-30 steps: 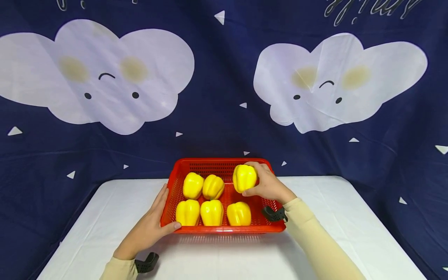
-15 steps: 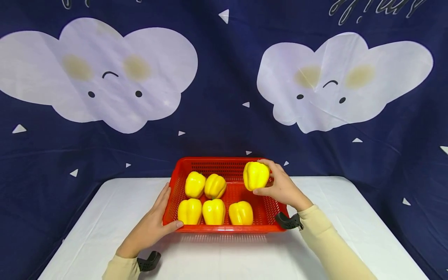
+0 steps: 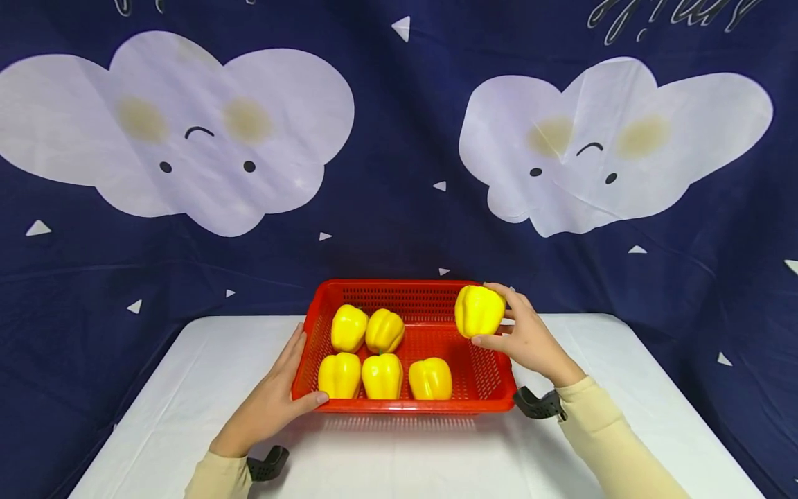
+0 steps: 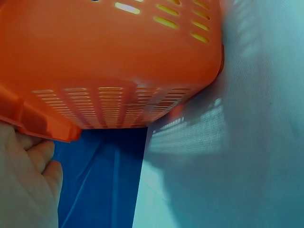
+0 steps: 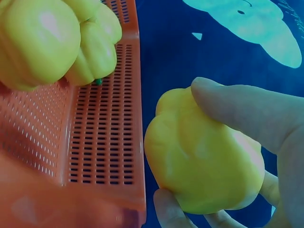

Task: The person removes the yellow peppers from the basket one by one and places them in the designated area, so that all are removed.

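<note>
A yellow bell pepper (image 3: 479, 312) is held in my right hand (image 3: 528, 335), with the thumb at its near side and the fingers behind it. It hangs over the right end of a red plastic basket (image 3: 416, 406); the right wrist view shows the bell pepper (image 5: 204, 156) beside the basket's perforated wall. My left hand (image 3: 269, 395) holds the basket's front left corner, its thumb over the front rim and its fingers along the left side. In the left wrist view, fingers (image 4: 40, 154) touch the rim. Several other yellow bell peppers (image 3: 382, 376) lie in the basket.
Under the basket is a table with a white cloth (image 3: 399, 457). A dark blue curtain (image 3: 399, 208) with printed clouds hangs directly behind the table's back edge. A black wrist strap (image 3: 537, 403) sits on the right wrist.
My right hand has moved right with the bell pepper, from over the basket's right half to near its right wall. The left hand stays on the basket; the head view shifts slightly.
</note>
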Motion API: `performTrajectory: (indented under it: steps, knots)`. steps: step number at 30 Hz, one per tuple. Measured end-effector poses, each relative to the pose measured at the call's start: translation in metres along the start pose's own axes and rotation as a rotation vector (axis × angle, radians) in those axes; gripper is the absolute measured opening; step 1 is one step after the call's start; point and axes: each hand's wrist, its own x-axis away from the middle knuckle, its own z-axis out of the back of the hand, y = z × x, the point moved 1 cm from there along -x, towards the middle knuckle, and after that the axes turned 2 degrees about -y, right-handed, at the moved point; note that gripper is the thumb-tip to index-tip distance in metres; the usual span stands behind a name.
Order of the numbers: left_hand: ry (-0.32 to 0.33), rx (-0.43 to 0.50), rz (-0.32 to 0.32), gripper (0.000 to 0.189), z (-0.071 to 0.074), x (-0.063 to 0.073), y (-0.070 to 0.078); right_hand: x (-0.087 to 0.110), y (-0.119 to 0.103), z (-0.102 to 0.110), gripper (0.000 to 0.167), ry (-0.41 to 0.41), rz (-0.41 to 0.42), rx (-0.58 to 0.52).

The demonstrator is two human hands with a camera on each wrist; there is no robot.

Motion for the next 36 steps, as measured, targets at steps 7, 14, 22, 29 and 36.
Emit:
performTrajectory:
  steps: [7, 14, 22, 29, 36]
  knots:
    - [0.0, 0.011, -0.001, 0.103, 0.001, 0.0, 0.001, 0.007, 0.006, 0.01, 0.094, 0.019, -0.001, -0.007]
    - [0.004, -0.004, -0.008, 0.102, 0.0, -0.001, -0.002, 0.01, 0.014, 0.018, 0.097, 0.037, 0.01, -0.02]
    - [0.006, 0.01, -0.005, 0.102, 0.0, 0.001, -0.001, 0.011, 0.023, 0.031, 0.098, 0.04, 0.011, -0.006]
    - [0.005, 0.014, -0.003, 0.102, -0.001, 0.001, -0.001, 0.011, 0.033, 0.04, 0.1, 0.04, -0.005, -0.011]
    - [0.005, 0.011, -0.01, 0.101, -0.001, 0.0, -0.002, 0.012, 0.043, 0.047, 0.101, 0.047, -0.018, -0.024]
